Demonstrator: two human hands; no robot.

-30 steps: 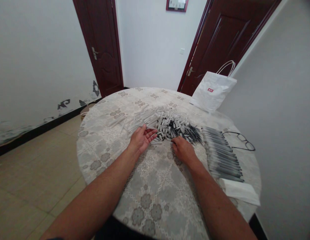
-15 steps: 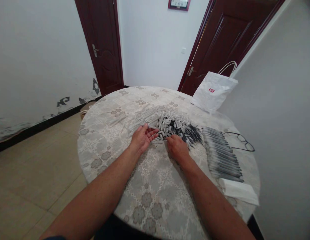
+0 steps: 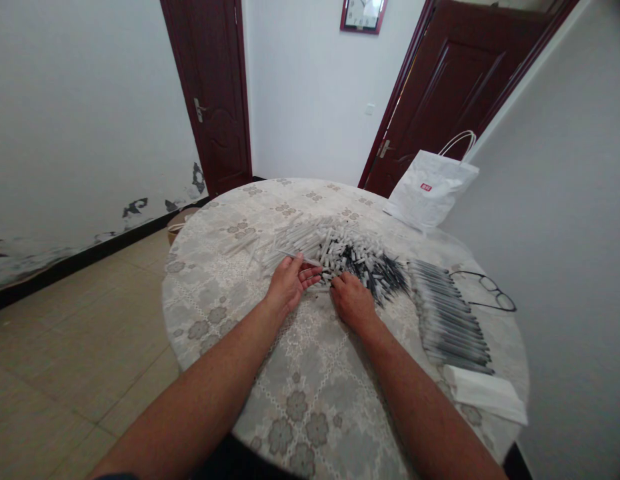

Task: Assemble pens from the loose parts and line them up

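Note:
My left hand [image 3: 289,283], palm turned up, pinches a slim whitish pen tube [image 3: 305,259] between thumb and fingers. Close beside it, my right hand [image 3: 353,298] is closed with its knuckles up, fingertips at the near edge of the pile. What those fingertips hold, if anything, is hidden. Beyond both hands lie long translucent white tubes [image 3: 300,235], short white pieces [image 3: 353,241] and thin black pointed pieces [image 3: 390,275]. To the right, a long row of grey-and-black pens [image 3: 453,313] lies side by side.
The round table has a patterned lace-like cloth [image 3: 300,360]. Black-framed eyeglasses [image 3: 490,293] lie right of the pen row, and a folded white paper or cloth [image 3: 487,393] is at its near end. A white bag [image 3: 433,190] stands at the back right, by the wall.
The view has tilted up slightly, so everything appears a little lower and further right. My left hand still holds the tube; my right hand stays at the pile's near edge.

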